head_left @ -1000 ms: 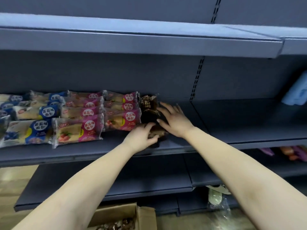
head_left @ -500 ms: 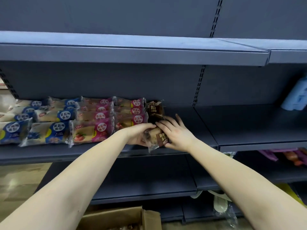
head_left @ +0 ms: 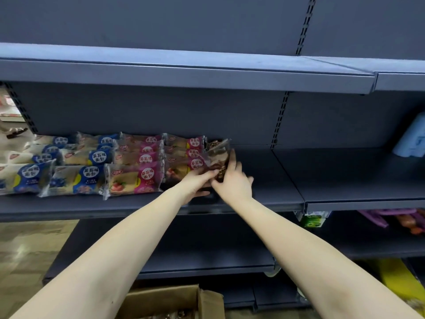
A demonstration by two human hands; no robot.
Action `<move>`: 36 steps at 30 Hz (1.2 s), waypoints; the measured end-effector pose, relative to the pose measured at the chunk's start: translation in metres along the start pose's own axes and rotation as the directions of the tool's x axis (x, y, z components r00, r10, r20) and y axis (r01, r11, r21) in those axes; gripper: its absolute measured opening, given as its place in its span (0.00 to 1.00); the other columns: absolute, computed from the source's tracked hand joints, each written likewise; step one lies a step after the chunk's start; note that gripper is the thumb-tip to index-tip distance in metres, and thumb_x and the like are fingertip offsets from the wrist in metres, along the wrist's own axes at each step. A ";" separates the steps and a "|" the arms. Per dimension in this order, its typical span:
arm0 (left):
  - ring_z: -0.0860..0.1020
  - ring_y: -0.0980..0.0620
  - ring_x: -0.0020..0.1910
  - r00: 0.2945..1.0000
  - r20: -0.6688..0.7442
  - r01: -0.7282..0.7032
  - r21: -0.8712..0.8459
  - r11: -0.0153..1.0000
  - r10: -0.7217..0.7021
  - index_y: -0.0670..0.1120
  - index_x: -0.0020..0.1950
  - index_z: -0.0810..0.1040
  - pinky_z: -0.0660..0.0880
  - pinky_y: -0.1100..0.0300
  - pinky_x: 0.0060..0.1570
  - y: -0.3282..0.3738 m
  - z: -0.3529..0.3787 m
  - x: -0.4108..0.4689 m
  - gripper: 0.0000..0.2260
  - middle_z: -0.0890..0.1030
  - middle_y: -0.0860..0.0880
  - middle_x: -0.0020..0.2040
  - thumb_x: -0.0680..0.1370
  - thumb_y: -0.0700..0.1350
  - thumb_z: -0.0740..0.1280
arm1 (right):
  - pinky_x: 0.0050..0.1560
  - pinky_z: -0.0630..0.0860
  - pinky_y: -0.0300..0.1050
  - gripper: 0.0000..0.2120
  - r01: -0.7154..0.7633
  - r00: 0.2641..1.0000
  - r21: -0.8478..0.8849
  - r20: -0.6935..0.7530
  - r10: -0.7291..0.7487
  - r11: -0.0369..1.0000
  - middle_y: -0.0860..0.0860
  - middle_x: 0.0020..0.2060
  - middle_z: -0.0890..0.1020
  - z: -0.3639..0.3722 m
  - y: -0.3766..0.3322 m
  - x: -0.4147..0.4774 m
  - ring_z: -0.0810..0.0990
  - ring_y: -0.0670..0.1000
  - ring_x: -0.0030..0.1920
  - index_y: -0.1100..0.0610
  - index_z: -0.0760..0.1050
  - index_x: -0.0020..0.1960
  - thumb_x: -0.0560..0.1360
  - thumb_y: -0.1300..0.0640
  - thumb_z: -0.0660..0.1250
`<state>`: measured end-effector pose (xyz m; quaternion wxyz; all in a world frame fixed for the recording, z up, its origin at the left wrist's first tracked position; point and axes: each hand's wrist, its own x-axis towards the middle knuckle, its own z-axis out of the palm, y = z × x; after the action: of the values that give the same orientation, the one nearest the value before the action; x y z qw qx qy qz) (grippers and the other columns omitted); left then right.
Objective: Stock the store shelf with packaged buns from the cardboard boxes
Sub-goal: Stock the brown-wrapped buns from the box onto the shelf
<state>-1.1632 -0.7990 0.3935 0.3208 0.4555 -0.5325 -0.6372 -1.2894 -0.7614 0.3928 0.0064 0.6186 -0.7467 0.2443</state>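
On the grey middle shelf [head_left: 264, 201] lie rows of blue-labelled bun packs [head_left: 76, 178] and pink-labelled bun packs [head_left: 135, 178]. Right of the pink row, both hands hold a brown chocolate bun pack [head_left: 217, 157] raised on end above the shelf. My left hand [head_left: 197, 183] grips its lower left side. My right hand [head_left: 232, 180] holds its right side, fingers up along the wrapper. Another brown pack [head_left: 215, 143] stands behind it against the back panel. An open cardboard box [head_left: 174, 300] sits on the floor below, its contents mostly hidden.
The same shelf is bare to the right up to a light blue package [head_left: 411, 139] at the far right. The upper shelf [head_left: 184, 74] overhangs the work area. Lower shelves hold purple and orange packs [head_left: 395, 219]. A green price tag [head_left: 312, 219] hangs on the shelf edge.
Both hands have lifted the brown pack from the shelf's front edge and carried it up and back, standing it beside the pink row. The camera view has tilted upward.
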 end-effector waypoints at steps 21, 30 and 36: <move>0.76 0.54 0.40 0.993 0.043 -0.113 0.680 0.724 0.114 0.48 0.55 0.78 0.70 0.65 0.33 0.030 -0.017 -0.008 0.14 0.79 0.53 0.38 0.78 0.56 0.64 | 0.56 0.71 0.68 0.40 0.530 0.836 -0.359 0.069 -0.544 0.768 0.54 0.49 0.80 0.003 0.039 -0.002 0.79 0.58 0.52 0.56 0.75 0.63 0.54 0.42 0.78; 0.72 0.41 0.63 0.917 -0.157 -0.141 0.731 0.667 0.366 0.46 0.66 0.74 0.68 0.53 0.62 0.004 -0.022 0.018 0.16 0.76 0.42 0.64 0.83 0.47 0.53 | 0.36 0.77 0.53 0.34 0.360 0.926 -0.361 0.022 -0.378 0.860 0.56 0.42 0.80 0.006 0.042 0.015 0.80 0.59 0.38 0.59 0.79 0.55 0.51 0.48 0.79; 0.56 0.39 0.74 0.846 -0.125 -0.057 0.945 0.323 0.518 0.47 0.74 0.63 0.54 0.47 0.72 -0.017 -0.023 0.027 0.21 0.61 0.44 0.75 0.81 0.48 0.57 | 0.54 0.70 0.57 0.30 0.242 0.969 -0.361 0.130 -0.208 0.901 0.58 0.60 0.73 0.012 0.069 0.035 0.72 0.62 0.59 0.58 0.66 0.71 0.72 0.50 0.68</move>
<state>-1.1505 -0.8279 0.3706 0.2279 0.5707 -0.7871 -0.0532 -1.3579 -0.7901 0.3688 0.1196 0.6981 -0.7027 0.0676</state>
